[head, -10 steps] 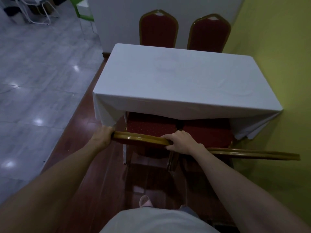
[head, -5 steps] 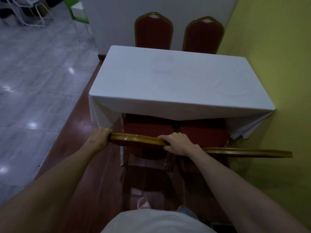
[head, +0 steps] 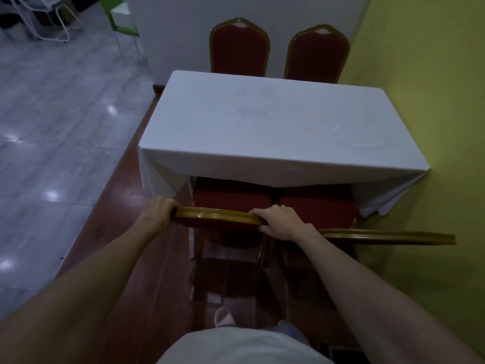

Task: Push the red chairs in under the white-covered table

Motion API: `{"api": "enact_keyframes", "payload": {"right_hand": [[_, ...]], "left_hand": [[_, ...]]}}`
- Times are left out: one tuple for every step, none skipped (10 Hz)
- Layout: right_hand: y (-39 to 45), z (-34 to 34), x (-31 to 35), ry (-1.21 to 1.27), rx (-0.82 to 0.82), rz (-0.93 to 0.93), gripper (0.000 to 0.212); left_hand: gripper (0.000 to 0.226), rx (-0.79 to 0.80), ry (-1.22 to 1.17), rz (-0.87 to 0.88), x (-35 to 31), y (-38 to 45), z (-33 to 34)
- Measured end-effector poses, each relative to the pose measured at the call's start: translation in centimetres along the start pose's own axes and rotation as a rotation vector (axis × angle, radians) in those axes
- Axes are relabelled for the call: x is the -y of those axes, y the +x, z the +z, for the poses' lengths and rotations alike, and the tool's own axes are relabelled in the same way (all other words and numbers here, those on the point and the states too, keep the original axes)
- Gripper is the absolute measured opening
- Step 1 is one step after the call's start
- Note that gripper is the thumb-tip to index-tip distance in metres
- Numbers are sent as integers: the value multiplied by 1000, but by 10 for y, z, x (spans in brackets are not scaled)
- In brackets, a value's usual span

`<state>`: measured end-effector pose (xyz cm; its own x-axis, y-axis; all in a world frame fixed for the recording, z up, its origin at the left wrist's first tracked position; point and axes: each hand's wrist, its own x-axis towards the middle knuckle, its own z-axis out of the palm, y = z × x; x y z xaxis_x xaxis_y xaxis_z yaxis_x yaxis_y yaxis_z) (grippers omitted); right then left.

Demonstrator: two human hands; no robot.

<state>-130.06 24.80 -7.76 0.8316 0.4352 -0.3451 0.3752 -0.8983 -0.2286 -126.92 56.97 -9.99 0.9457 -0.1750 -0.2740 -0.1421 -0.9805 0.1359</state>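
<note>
A table under a white cloth (head: pixel 273 127) fills the middle of the view. On its near side stand two red chairs with gold frames. The near left chair (head: pixel 231 197) has its seat partly under the cloth; my left hand (head: pixel 160 210) grips the left end of its gold top rail and my right hand (head: pixel 282 222) grips the right end. The near right chair (head: pixel 317 206) stands beside it, its top rail reaching right to the yellow wall. Two more red chairs (head: pixel 240 47) (head: pixel 317 52) stand upright at the table's far side.
A yellow wall (head: pixel 433 127) runs close along the table's right side. A white wall stands behind the far chairs. Dark red wooden floor lies under me, grey glossy tiles (head: pixel 52 114) to the left. A green chair (head: pixel 122 15) and white frame legs are at the far left. My slipper (head: pixel 224 317) shows below.
Both hands stay on the near left chair's top rail. The table and chairs sit slightly lower and left in view, a small camera shift; the seat shows about the same amount.
</note>
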Motion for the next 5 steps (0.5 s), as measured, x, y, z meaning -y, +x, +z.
{"api": "enact_keyframes", "payload": {"right_hand": [[-2,-3,-1,22,11,-8,44],[-4,-7,-1,67,10,-6,45],[-7,-12,-2,114,2,35,64],[-11,-12,-6,176,-20,88,83],[-13,-13,-15,277,-116,147,78]], "left_hand": [[22,31,-13,-30,-5,-5,-3],[26,27,28,-58,-13,-10,-9],[78,90,56,93,-20,-20,-18],[80,170,-201,167,-27,-29,-26],[90,156,-319,224,-36,-19,-28]]}}
